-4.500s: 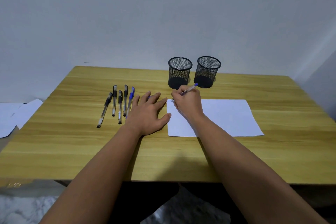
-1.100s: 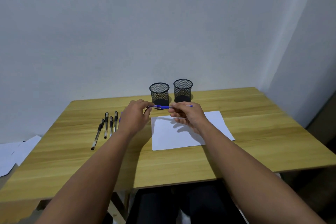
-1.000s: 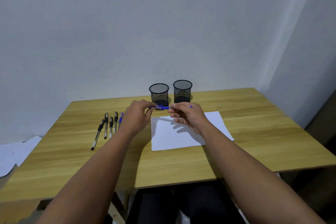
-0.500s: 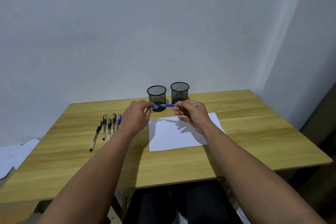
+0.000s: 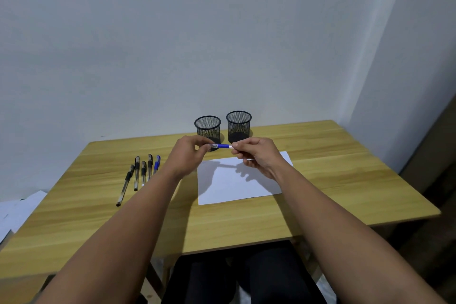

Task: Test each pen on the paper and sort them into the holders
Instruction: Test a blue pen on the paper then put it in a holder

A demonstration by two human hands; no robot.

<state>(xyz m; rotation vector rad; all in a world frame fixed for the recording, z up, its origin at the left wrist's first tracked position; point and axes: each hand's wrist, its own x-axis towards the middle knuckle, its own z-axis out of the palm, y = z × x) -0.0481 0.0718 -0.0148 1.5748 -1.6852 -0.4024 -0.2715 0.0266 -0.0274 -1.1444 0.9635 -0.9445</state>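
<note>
A blue pen (image 5: 223,146) is held level above the table, in front of the holders. My left hand (image 5: 188,155) pinches its left end, where the cap is, and my right hand (image 5: 256,154) pinches its right end. Below them a white sheet of paper (image 5: 237,185) lies on the wooden table (image 5: 320,180). Two black mesh holders stand at the back, the left holder (image 5: 207,128) and the right holder (image 5: 238,126). Several pens lie in a row at the left: black-capped ones (image 5: 137,173) and one blue pen (image 5: 156,165).
The table's right edge runs near a wall corner. Loose white papers (image 5: 17,212) lie lower down beyond the table's left edge. My legs show under the front edge.
Earlier my right hand wrote on the paper while my left lay flat. Since then both hands have lifted the blue pen and hold it level; over the last second they drew closer along it.
</note>
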